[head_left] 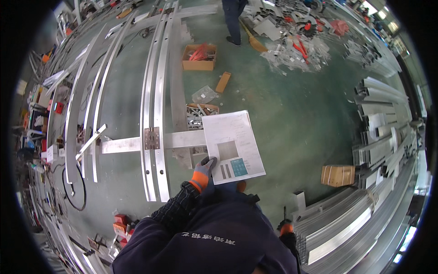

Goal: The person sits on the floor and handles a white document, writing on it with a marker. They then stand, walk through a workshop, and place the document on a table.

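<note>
A white printed sheet of paper (233, 141) is pinched at its lower left edge by my left hand (206, 170), which wears a grey and orange glove with dark fingertips. The sheet carries lines of print, a grey square picture and a teal block, and hangs tilted in front of my body. Low at my right side, my right hand (286, 227), in an orange and dark glove, appears closed around a thin dark upright object (285, 213) whose kind I cannot make out. Left of the sheet, a pair of long aluminium profiles (156, 91) with a brown hinge (152, 138) lies across a horizontal metal bar (185, 139).
Cardboard boxes with parts stand ahead, one open box (199, 65) holding red pieces. A closed carton (337, 176) sits right, beside stacked metal profiles (337, 223). Scrap and plastic (296, 50) cover the far floor, where a person's legs (232, 23) and a broom (257, 43) show.
</note>
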